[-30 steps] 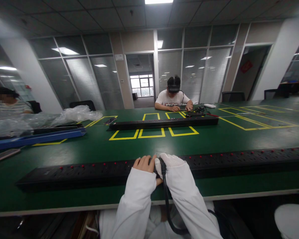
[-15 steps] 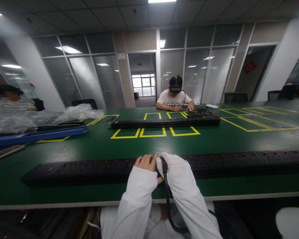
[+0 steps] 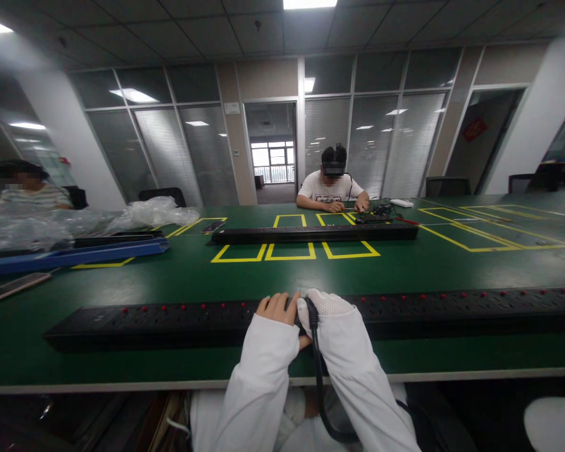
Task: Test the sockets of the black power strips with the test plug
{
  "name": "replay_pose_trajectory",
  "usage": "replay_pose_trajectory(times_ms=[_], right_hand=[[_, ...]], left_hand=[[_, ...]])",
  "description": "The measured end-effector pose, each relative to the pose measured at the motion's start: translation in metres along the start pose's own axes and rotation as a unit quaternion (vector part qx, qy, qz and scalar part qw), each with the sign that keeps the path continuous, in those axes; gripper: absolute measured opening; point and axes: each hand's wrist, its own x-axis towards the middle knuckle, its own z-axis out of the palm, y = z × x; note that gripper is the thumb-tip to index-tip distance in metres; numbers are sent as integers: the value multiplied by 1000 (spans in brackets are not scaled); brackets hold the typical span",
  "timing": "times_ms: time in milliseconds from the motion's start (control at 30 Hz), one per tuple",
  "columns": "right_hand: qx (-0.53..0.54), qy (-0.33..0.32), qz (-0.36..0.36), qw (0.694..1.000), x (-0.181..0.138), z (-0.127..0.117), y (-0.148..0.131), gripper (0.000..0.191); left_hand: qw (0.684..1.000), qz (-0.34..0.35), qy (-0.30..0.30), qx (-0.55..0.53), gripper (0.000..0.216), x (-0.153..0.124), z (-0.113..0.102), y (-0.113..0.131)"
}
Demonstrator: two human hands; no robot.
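Note:
Across the near side of the table lies a long black power strip [image 3: 141,323] with a row of red dots along its top. My left hand [image 3: 279,309], ungloved, grips it near the middle, fingers over the top and thumb on the near side. My right hand [image 3: 327,304], in a white glove, is closed around the plug end of a thick black power cord [image 3: 316,351] against the strip, touching or almost touching my left hand. The cord hangs down over the table edge toward my lap. The plug's face and its contact with the strip are hidden.
A second black power strip [image 3: 311,234] lies farther back over yellow tape outlines. Left are clear plastic wrapping [image 3: 150,213], a blue channel-like piece [image 3: 122,251] and a phone [image 3: 14,289]. A person [image 3: 332,182] sits opposite, hands at small parts and cables; another person [image 3: 32,191] sits far left.
The whole view has shifted slightly as my head moved. Both hands keep their places on the near power strip, with the plug still in my right hand.

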Motion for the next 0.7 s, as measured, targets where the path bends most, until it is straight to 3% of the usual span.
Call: replay_pose_trajectory(times_ms=[700], right_hand=[[60, -11, -13, 998, 8, -7, 8, 39]], left_hand=[[1000, 14, 15, 3, 68, -1, 0, -1]])
